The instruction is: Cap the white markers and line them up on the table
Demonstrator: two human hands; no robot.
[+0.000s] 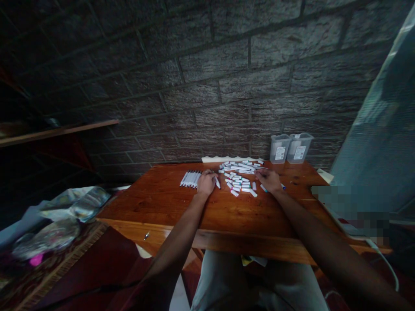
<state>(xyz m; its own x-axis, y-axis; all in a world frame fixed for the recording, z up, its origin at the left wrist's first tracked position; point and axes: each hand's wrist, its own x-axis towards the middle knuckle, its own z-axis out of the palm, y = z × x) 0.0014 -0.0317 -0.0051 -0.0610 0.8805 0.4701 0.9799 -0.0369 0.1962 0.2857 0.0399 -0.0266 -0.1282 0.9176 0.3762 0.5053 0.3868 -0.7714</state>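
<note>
A loose pile of several white markers (240, 176) with coloured caps lies on the far part of a wooden table (168, 207). To its left, a neat row of white markers (190, 179) lies side by side. My left hand (206, 182) rests curled next to that row, closed on a white marker (217, 183) that sticks out to the right. My right hand (269, 180) lies palm down at the pile's right edge, fingers closed over a marker with a blue end (282, 187).
Two clear plastic containers (291, 148) with labels stand at the table's back right against a dark brick wall. White paper (214, 159) lies behind the pile. Crumpled plastic bags (69, 203) sit on a patterned surface at left. A white cable (385, 259) hangs at right.
</note>
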